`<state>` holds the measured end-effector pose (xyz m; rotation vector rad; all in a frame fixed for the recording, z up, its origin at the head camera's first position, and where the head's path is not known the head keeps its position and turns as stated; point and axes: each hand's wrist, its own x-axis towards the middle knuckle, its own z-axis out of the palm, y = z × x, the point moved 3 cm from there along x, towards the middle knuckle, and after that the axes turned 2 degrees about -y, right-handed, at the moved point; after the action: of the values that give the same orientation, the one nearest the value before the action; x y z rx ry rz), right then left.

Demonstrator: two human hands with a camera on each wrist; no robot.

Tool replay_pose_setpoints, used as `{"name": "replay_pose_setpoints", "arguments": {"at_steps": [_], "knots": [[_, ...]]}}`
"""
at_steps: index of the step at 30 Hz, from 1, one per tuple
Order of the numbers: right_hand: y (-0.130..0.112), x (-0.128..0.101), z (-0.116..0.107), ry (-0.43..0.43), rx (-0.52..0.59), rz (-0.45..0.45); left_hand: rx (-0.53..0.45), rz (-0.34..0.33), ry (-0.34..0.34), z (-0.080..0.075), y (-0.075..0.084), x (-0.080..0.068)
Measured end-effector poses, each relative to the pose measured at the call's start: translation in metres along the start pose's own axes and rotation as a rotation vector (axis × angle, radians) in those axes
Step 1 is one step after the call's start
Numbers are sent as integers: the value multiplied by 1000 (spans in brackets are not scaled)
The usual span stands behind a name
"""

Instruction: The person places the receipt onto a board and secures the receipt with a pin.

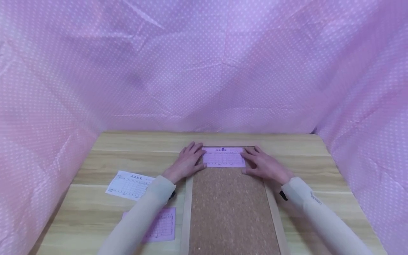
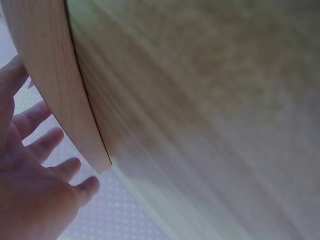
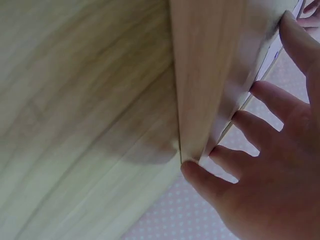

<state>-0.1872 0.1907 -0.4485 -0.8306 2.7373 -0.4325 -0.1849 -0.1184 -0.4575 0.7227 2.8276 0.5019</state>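
Observation:
A pink printed slip [image 1: 224,158] lies across the far end of a wood-framed cork board [image 1: 232,209]. My left hand [image 1: 188,161] rests over the board's left frame, its fingertips at the slip's left edge. From the other side my right hand [image 1: 262,164] reaches in, fingertips at the slip's right edge. Both hands have their fingers spread and loosely extended. In the right wrist view, the fingertips [image 3: 197,172] of my right hand touch the frame [image 3: 205,65] and the board's surface. The left wrist view has my left hand [image 2: 37,170] beside the wooden frame [image 2: 50,65].
A white printed slip [image 1: 127,186] lies on the wooden table [image 1: 86,219] to the left. Nearer, another pink slip [image 1: 162,225] is partly covered by my left sleeve [image 1: 140,216]. Pink dotted cloth [image 1: 204,71] hangs behind and on both sides of the table.

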Motion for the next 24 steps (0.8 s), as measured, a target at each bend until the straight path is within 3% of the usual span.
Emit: {"name": "replay_pose_setpoints", "arguments": {"at_steps": [13,24], "knots": [[1,-1,-2,-15,61,9,15,-81,18,-1,-3,-10],[1,0,-1,-17,61,2,36,-89,102,-12,-15,-38]]}}
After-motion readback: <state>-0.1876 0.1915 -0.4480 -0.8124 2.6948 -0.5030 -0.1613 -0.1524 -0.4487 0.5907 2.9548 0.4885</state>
